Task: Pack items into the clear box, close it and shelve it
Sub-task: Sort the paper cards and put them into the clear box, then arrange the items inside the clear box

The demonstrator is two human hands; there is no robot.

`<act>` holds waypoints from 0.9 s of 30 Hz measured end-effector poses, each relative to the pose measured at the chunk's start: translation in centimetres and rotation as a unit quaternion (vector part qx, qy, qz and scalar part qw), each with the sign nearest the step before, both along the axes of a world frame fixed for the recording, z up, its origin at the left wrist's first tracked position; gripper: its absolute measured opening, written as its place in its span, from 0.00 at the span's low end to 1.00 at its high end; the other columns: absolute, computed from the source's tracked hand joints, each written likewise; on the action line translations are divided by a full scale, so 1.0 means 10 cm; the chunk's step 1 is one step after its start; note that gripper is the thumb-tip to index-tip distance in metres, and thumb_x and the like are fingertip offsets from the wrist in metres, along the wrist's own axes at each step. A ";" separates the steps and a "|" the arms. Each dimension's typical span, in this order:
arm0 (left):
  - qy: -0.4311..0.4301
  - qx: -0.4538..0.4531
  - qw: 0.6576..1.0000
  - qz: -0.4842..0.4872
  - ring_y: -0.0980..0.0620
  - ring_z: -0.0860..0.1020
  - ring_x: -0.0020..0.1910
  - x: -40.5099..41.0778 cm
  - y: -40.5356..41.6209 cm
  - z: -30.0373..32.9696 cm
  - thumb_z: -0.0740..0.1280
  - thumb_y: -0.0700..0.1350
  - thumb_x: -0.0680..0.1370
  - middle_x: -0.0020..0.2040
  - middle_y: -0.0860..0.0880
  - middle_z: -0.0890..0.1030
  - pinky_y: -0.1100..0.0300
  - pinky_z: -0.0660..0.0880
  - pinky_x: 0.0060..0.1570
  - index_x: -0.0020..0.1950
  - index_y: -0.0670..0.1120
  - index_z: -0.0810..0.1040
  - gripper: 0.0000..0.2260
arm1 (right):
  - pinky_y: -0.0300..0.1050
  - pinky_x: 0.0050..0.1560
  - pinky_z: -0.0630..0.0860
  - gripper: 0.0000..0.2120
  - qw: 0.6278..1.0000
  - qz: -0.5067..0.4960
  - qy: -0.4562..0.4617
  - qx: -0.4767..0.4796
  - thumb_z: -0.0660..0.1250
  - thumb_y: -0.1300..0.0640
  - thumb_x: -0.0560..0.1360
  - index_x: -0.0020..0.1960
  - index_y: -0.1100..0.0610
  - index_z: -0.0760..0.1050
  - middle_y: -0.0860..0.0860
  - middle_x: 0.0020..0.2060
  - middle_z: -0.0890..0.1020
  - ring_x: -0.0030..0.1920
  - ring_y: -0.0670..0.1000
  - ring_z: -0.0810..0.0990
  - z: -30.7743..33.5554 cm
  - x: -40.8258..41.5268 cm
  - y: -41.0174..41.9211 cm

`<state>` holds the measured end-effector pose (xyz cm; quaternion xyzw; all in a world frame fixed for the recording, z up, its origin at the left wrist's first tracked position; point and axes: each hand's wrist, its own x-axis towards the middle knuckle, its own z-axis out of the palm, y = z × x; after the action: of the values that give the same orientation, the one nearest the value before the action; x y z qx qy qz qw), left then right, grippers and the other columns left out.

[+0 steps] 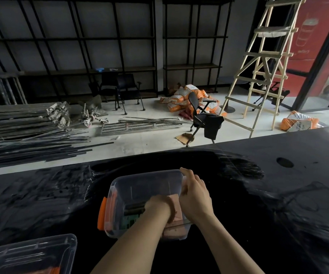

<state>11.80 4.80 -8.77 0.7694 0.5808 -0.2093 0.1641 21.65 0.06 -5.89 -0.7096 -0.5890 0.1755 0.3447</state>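
Clear plastic box (140, 186) sits open, near-centre on the black bench (278, 175). Left hand (159, 206) reaches inside, grip closed on a tan flat item (177, 204) to seat it. Right hand (195, 192) clasps the right rim, bracing the box. Lid (31, 254) waits near-left.

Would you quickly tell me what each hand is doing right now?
Left hand: inside the clear box, closed on a pinkish flat item.
Right hand: gripping the box's right rim.
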 end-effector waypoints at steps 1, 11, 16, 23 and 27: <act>0.041 0.003 0.999 -0.025 0.43 0.73 0.68 0.01 0.01 0.02 0.62 0.46 0.81 0.69 0.43 0.74 0.52 0.69 0.63 0.72 0.45 0.70 0.19 | 0.51 0.52 0.75 0.30 1.000 0.001 0.002 -0.002 0.56 0.60 0.74 0.75 0.45 0.64 0.49 0.62 0.77 0.64 0.54 0.72 0.01 0.00 -0.01; -0.110 0.140 0.982 -0.069 0.45 0.82 0.52 -0.12 -0.03 0.28 0.70 0.47 0.76 0.55 0.45 0.82 0.50 0.79 0.54 0.56 0.45 0.79 0.11 | 0.49 0.49 0.73 0.31 1.000 0.006 0.008 -0.016 0.58 0.59 0.72 0.75 0.44 0.63 0.49 0.60 0.77 0.62 0.53 0.72 0.05 0.00 -0.02; -0.060 0.023 0.987 -0.148 0.41 0.80 0.58 -0.16 -0.01 0.26 0.69 0.41 0.77 0.61 0.41 0.80 0.48 0.77 0.59 0.66 0.42 0.73 0.17 | 0.49 0.49 0.74 0.33 1.000 0.006 0.015 -0.017 0.58 0.60 0.70 0.75 0.43 0.63 0.48 0.57 0.78 0.60 0.53 0.73 0.05 -0.01 -0.03; -0.029 -0.005 0.984 -0.177 0.40 0.79 0.60 -0.20 0.07 0.19 0.73 0.38 0.72 0.61 0.42 0.80 0.49 0.76 0.58 0.65 0.44 0.75 0.22 | 0.53 0.51 0.76 0.33 1.000 0.004 0.011 -0.012 0.57 0.57 0.69 0.74 0.44 0.64 0.49 0.56 0.78 0.59 0.53 0.73 0.06 -0.01 -0.03; -0.014 -0.013 0.985 -0.172 0.43 0.79 0.59 -0.25 0.05 0.20 0.69 0.43 0.76 0.63 0.44 0.78 0.51 0.75 0.54 0.69 0.47 0.72 0.22 | 0.53 0.53 0.75 0.32 1.000 0.003 -0.006 -0.016 0.58 0.60 0.72 0.75 0.44 0.62 0.50 0.60 0.77 0.62 0.54 0.73 0.07 -0.02 -0.05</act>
<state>9.25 5.32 -6.80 0.8585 0.4347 -0.2310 0.1436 21.45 -0.44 -5.14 -0.7146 -0.5899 0.1818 0.3291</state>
